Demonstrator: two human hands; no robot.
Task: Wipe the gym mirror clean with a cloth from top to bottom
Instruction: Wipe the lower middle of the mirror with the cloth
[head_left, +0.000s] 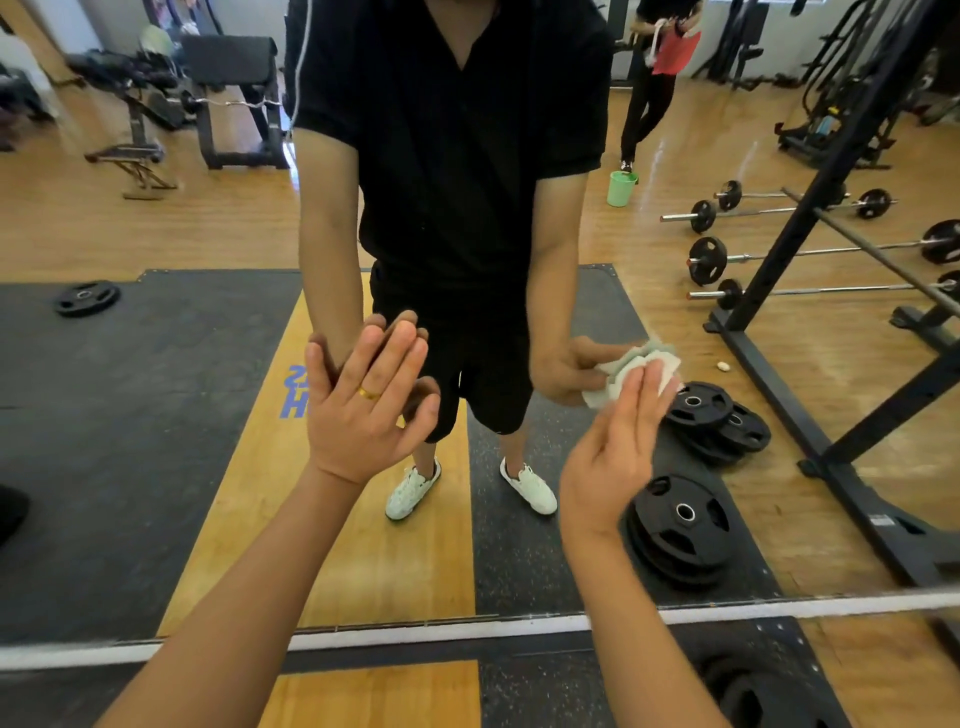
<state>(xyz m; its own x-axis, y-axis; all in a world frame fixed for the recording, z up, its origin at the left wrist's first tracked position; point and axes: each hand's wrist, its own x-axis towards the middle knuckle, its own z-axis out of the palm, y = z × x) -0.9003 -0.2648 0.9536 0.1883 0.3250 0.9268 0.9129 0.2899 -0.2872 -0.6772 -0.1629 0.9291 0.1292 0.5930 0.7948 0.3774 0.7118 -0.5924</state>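
Note:
The gym mirror (156, 218) fills nearly the whole view, its white lower frame running across near the bottom. My left hand (363, 410), with a gold ring, lies flat against the glass with straight fingers, meeting its own reflection. My right hand (618, 441) presses a crumpled pale green and white cloth (660, 366) onto the mirror with straight fingers, low and right of centre. The cloth's far side and my reflected body in black clothes show in the glass.
Reflected in the glass are a black squat rack (810, 291), barbells (779, 208), stacked weight plates (680, 525), a bench, a green bucket (621, 188) and another person at the back. A real plate (748, 691) lies on the floor under the mirror edge.

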